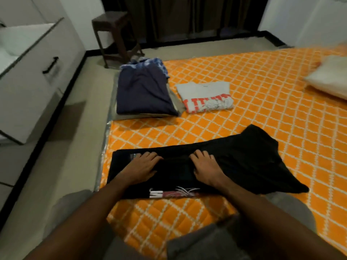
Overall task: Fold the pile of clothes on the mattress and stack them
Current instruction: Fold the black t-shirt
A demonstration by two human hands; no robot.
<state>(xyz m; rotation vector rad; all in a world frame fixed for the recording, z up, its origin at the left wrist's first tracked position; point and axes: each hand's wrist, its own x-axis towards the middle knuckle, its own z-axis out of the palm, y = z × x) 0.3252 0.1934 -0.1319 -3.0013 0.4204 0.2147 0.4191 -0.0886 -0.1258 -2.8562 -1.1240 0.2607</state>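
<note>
A black T-shirt (234, 156) with a red and white print lies across the near part of the orange quilted mattress (262, 113), folded into a long band with its right end loose. My left hand (144, 166) presses flat on its left half. My right hand (206, 167) lies on the middle, fingers spread on the cloth. Farther back at the mattress's left edge stands a stack of folded clothes (144, 91) with a dark navy garment on top. A folded white T-shirt (204, 96) with red lettering lies just right of the stack.
A pale pillow (330, 81) lies at the mattress's right edge. A white drawer cabinet (37, 72) stands on the left, and a brown plastic stool (116, 34) is beyond the mattress by dark curtains. My knees in grey trousers are at the bottom.
</note>
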